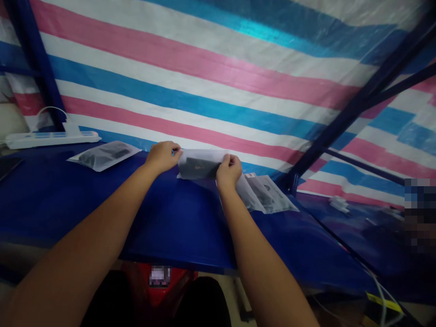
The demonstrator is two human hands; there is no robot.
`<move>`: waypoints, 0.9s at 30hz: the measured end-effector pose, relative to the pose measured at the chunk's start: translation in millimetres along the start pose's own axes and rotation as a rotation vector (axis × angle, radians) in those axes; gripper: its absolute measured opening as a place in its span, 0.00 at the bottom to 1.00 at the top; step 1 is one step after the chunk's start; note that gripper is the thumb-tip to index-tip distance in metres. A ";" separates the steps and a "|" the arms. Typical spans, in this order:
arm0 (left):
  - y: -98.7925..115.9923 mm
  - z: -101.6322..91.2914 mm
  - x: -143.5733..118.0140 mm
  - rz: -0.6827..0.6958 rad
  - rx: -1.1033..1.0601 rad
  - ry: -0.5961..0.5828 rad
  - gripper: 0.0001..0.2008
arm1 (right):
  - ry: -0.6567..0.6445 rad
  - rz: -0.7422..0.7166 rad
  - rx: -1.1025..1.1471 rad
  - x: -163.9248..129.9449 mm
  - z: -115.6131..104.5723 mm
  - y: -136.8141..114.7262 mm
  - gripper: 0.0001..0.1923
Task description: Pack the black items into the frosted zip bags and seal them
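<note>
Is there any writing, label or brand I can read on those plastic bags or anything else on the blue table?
No text can be read anywhere.
Bag held by both hands: a tiny mark on the dark item inside, too small to read.
Stack of bags on the right: printed labels, blurred.
Yellow tag at lower right: blurred.
Power strip: no legible marking.

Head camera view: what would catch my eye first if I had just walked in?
First, the striped tarp in pink, blue and white filling the whole background. Next, at centre, the left hand and right hand gripping opposite ends of a clear bag with a dark item above the blue table. A white power strip lies far left.
</note>
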State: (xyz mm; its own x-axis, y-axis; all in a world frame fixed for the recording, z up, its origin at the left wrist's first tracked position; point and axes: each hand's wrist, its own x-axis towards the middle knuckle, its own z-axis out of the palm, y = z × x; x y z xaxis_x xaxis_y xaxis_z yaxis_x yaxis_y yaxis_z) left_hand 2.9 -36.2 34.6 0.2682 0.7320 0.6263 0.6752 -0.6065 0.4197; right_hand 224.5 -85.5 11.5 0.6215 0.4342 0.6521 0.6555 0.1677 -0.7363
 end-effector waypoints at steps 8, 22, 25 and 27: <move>-2.4 10.1 -3.5 0.005 -0.065 0.021 0.09 | -0.064 0.020 -0.001 2.8 0.5 4.3 0.15; -7.3 15.4 -5.3 -0.063 -0.031 0.086 0.10 | -0.101 0.104 0.043 0.3 7.6 14.3 0.15; -9.8 21.1 -4.4 -0.129 -0.086 0.094 0.10 | -0.103 0.136 0.067 0.5 11.5 18.7 0.14; -13.4 27.2 -3.2 -0.191 -0.154 0.119 0.09 | -0.111 0.158 0.075 0.6 13.9 20.7 0.13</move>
State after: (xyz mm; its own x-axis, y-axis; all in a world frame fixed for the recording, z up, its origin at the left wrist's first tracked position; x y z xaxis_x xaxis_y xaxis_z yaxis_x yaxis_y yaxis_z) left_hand 11.6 -22.0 9.1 0.0577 0.8015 0.5952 0.5910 -0.5079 0.6267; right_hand 232.4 -69.4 -5.9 0.6600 0.5544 0.5070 0.5175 0.1537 -0.8418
